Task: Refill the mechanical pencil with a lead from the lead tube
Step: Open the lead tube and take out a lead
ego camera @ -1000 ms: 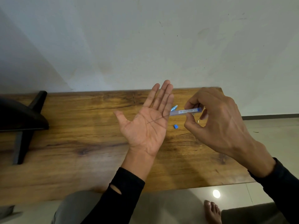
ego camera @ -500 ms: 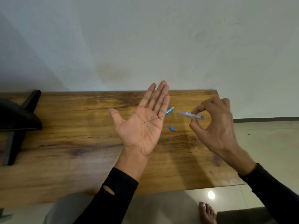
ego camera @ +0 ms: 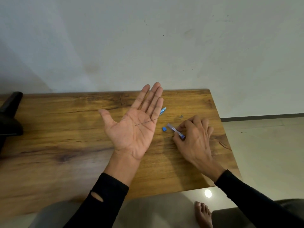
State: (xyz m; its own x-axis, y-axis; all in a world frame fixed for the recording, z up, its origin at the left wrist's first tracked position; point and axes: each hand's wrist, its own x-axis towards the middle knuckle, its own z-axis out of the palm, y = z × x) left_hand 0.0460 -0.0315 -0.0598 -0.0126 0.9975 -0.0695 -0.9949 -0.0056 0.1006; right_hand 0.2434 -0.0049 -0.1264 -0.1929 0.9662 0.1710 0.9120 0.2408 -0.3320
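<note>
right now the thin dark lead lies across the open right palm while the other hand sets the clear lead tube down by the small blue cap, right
Not quite: the thin dark lead lies across the open left palm, as the head view shows. The right hand sets the clear lead tube down by the small blue cap.

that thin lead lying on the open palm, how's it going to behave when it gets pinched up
The lead looks hair-thin and straight, so it is probably stiff but brittle, and a hard pinch may snap it. It lies loose across the flat left hand, its end past the palm's edge, so a tilt could roll it off. It likely weighs almost nothing.

Lead [ego camera: 146, 122] on palm [ego camera: 131, 130] (left) — tube [ego camera: 175, 130] rightward
</note>
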